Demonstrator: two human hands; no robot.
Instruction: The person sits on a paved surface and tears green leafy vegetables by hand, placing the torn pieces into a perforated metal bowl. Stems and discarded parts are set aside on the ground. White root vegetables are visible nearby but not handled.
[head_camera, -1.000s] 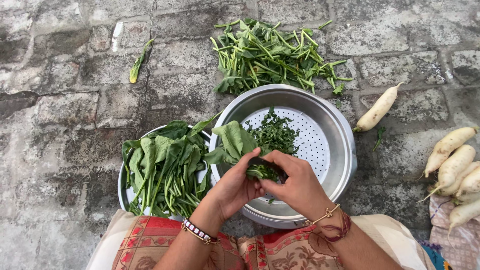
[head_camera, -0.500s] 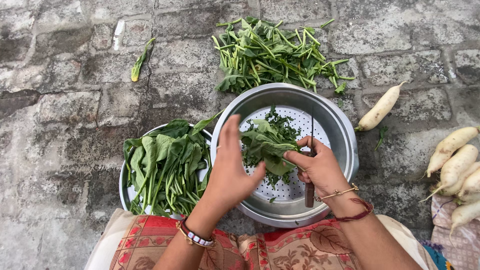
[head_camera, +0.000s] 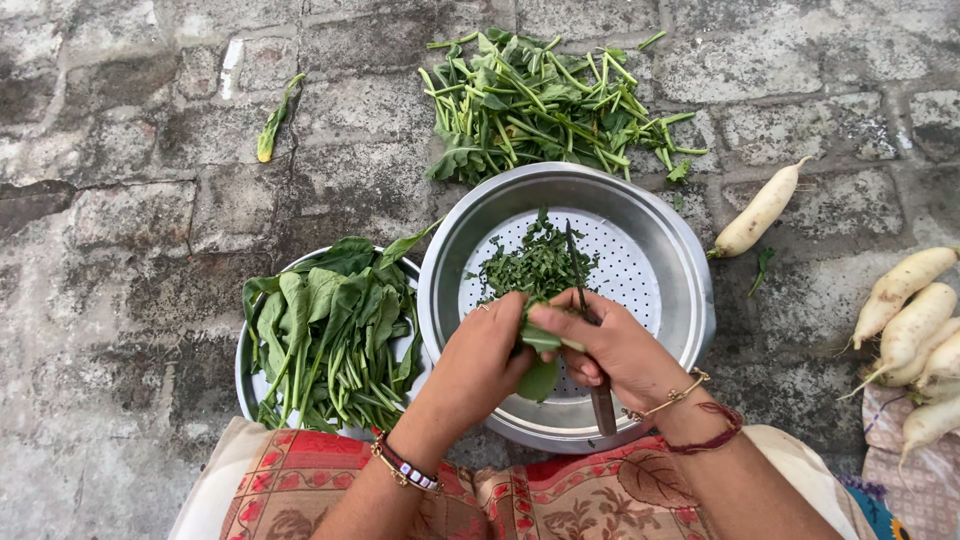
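Observation:
My left hand (head_camera: 478, 357) and my right hand (head_camera: 610, 345) meet over the near side of a perforated steel colander (head_camera: 672, 262), both gripping a folded bunch of green leaves (head_camera: 540, 358). An upright blade (head_camera: 590, 330) with a dark handle stands in the colander between my hands, partly hidden by my right hand. A heap of chopped greens (head_camera: 535, 265) lies on the colander's perforated floor. Left of it, a steel plate (head_camera: 250, 385) holds whole green leaves (head_camera: 330, 335).
A pile of leaf stems and trimmings (head_camera: 545, 105) lies on the stone floor beyond the colander. One white radish (head_camera: 758, 212) lies to the right, several more radishes (head_camera: 915, 320) at the right edge. A single yellowing leaf (head_camera: 272, 125) lies far left.
My hands spread the leaf bunch wide over the colander, then drew together again at its near side. The bunch is now folded small between both hands against the blade.

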